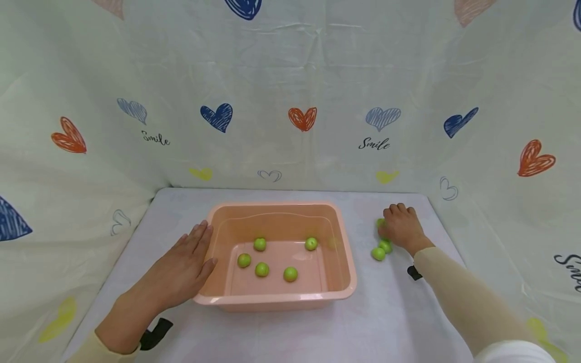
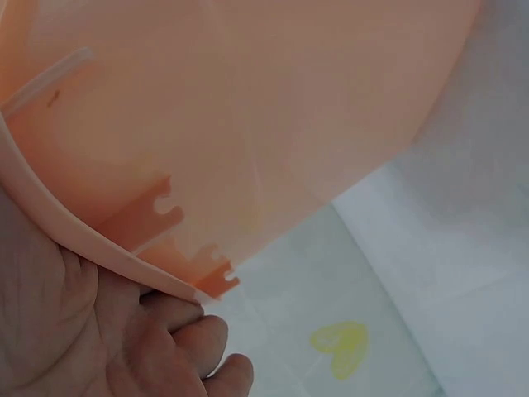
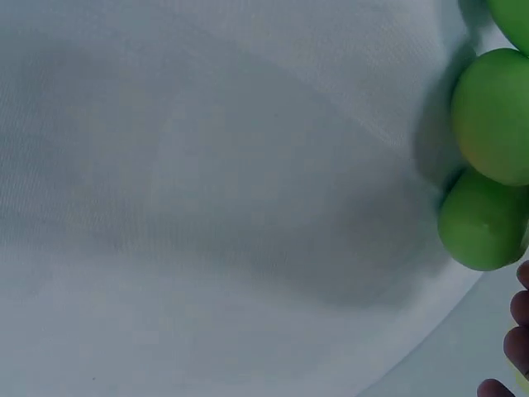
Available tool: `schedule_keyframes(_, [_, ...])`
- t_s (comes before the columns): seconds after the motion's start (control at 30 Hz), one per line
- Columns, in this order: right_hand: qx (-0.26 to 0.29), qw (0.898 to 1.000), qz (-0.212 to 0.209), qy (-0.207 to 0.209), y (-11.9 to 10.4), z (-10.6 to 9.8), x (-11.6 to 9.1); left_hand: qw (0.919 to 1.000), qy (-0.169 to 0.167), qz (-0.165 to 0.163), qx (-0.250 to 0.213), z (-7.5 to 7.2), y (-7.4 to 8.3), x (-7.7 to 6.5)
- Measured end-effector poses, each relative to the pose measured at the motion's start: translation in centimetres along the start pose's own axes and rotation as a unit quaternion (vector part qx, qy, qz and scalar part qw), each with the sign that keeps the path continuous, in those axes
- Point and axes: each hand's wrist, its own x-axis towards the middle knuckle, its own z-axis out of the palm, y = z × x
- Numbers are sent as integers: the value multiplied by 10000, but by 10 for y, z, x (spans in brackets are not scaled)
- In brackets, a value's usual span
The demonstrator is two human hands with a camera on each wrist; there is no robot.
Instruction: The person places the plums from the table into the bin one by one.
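A peach-pink plastic basin (image 1: 278, 298) stands on the table, with several small round green fruits (image 1: 290, 274) on its floor. My left hand (image 1: 179, 267) rests against the basin's left rim with its fingers straight; the left wrist view shows the palm and fingers (image 2: 178, 339) touching the outside of that rim. To the right of the basin, my right hand (image 1: 401, 228) is down over a small cluster of green fruits (image 1: 379, 253). Its fingertips (image 3: 518, 347) are close beside the farthest fruit (image 3: 483, 223). Whether they grip it is hidden.
A white cloth covers the table (image 1: 290, 333). Behind it and at both sides hangs a pale curtain (image 1: 263, 65) printed with hearts and the word Smile. A strip of tabletop separates the basin from the fruit cluster.
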Motion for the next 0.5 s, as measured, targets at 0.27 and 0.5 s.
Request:
schedule_keyframes(0.27, [30, 9996, 197, -195, -5, 8, 3, 10000, 25, -23, -59, 1, 0, -2])
schedule_keyframes(0.5, [12, 9993, 305, -208, -8, 8, 8, 9999, -80, -119, -89, 0, 0, -1])
